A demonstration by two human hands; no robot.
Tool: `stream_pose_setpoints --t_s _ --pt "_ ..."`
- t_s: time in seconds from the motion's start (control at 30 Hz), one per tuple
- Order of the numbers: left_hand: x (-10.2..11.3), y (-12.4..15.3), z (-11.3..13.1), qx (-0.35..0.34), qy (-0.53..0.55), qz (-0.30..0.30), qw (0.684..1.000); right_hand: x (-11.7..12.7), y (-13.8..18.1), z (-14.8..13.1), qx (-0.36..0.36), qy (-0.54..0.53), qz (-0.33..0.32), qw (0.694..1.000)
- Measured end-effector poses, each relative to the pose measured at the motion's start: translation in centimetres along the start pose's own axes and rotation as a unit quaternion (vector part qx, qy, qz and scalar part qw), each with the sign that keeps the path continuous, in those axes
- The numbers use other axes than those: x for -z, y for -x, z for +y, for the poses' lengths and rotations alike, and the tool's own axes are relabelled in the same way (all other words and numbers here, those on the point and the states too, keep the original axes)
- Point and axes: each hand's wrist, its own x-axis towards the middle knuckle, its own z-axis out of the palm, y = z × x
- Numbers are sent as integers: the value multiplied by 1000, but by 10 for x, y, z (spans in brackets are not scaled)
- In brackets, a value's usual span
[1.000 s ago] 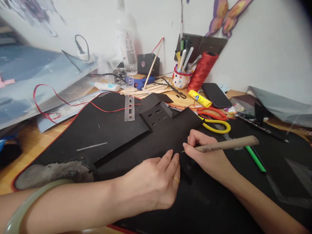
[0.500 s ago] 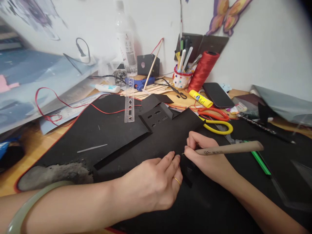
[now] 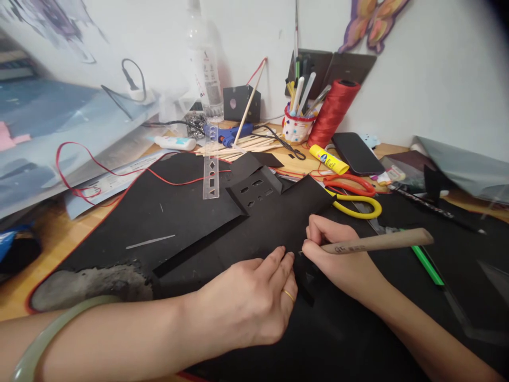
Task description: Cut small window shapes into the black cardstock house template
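My left hand [image 3: 254, 297] lies on a folded sheet of black card [image 3: 274, 223], fingers stretched out and pressing it down. It holds nothing. Pinched in my right hand [image 3: 338, 254] is a beige-handled craft knife [image 3: 377, 243], whose thin tip touches or hovers just over the card beside my left fingertips; I cannot tell which. Small shapes are cut through the card's far part, and its edges have folded flaps. Under everything lies a black mat [image 3: 131, 212] with a red edge and a worn grey patch.
A clear stencil ruler [image 3: 211, 175] is beyond the card. To the right lie scissors [image 3: 358, 207], a green cutter [image 3: 427, 265], a glue stick [image 3: 329, 160] and a phone [image 3: 357, 153]. Behind stand a red thread spool [image 3: 334, 112], a pen cup [image 3: 298, 127] and a bottle [image 3: 204, 69].
My right hand and the craft knife have shifted very slightly to the right. My left hand stays in place. The view itself has moved a little.
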Motion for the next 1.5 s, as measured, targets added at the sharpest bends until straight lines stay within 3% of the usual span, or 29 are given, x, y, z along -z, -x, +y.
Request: stream_pose_setpoints --t_s 0.9,1.1,1.27,1.5 --pt "3 2 -2 0 -21 -4 1000 0 1 3 1 5 15 1000" --pt "9 -4 -18 21 87 -42 995 1 0 4 -1 -23 10 1000" --pt "12 -17 -39 76 232 -109 964 1 -1 2 -12 -37 10 999" --pt "4 -31 -49 127 258 -150 946 2 -1 3 -16 -41 18 999"
